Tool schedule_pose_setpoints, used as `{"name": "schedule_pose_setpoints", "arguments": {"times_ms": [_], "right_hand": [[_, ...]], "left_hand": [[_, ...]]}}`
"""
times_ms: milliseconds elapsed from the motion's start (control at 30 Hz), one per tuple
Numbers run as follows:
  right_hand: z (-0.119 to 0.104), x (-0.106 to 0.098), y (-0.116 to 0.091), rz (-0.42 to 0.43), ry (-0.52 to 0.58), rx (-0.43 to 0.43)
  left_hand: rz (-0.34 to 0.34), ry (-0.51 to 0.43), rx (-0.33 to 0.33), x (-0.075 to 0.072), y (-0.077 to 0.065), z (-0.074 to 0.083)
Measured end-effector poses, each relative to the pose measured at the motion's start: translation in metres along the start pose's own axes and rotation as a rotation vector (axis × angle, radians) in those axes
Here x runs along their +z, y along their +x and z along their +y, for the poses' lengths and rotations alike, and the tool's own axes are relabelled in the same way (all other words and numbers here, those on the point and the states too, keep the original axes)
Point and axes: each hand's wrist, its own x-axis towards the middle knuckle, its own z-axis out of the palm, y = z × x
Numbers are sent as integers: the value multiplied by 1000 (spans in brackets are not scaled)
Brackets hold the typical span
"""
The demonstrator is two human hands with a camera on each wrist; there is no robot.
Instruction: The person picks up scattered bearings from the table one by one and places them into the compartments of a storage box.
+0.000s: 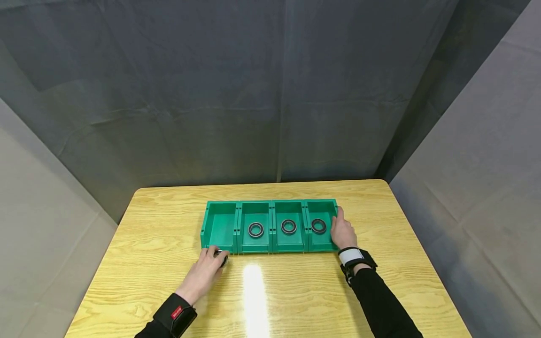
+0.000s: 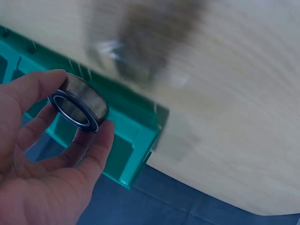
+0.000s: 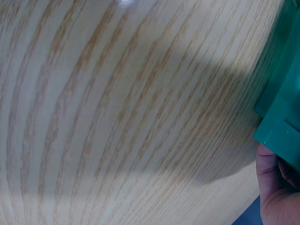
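My left hand [image 1: 204, 274] pinches a ball bearing [image 2: 79, 103] between thumb and fingers, just over the front edge of the leftmost green bin [image 1: 222, 220]. In the left wrist view the bearing shows a shiny steel outer ring and a dark seal, tilted in the fingertips. At the other end of the row, my right hand [image 1: 344, 232] grips the side wall of the rightmost green bin [image 1: 323, 209]. In the right wrist view a finger [image 3: 267, 171] lies against that bin's corner; the other fingers are mostly hidden.
Flat bearings lie one each in the second bin [image 1: 255, 230], third bin [image 1: 289, 227] and rightmost bin. The joined bins stand on a wooden table [image 1: 296, 300]. A dark curtain [image 1: 211, 94] hangs behind it, with pale sheets [image 1: 477, 188] at both sides.
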Motion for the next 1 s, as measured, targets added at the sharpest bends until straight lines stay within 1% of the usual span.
{"name": "schedule_pose_setpoints", "arguments": {"times_ms": [200,333,433,633,800,900,1000], "right_hand": [[1,1,1,7,-2,-6],[0,1,1,6,-4,-4],[0,0,1,-2,-5,1],[1,0,0,-11,-2,12],[3,2,1,-5,0,-3],[3,3,1,-2,-1,-8],[3,3,1,3,-3,-8]], "left_hand": [[71,8,21,-9,13,-7],[92,-11,12,-12,22,-11],[91,-33,-9,-15,29,-14],[94,-34,-30,-22,42,-20],[87,-9,-24,-23,50,-24],[83,8,-11,-20,55,-25],[94,51,8,-16,61,-27]]}}
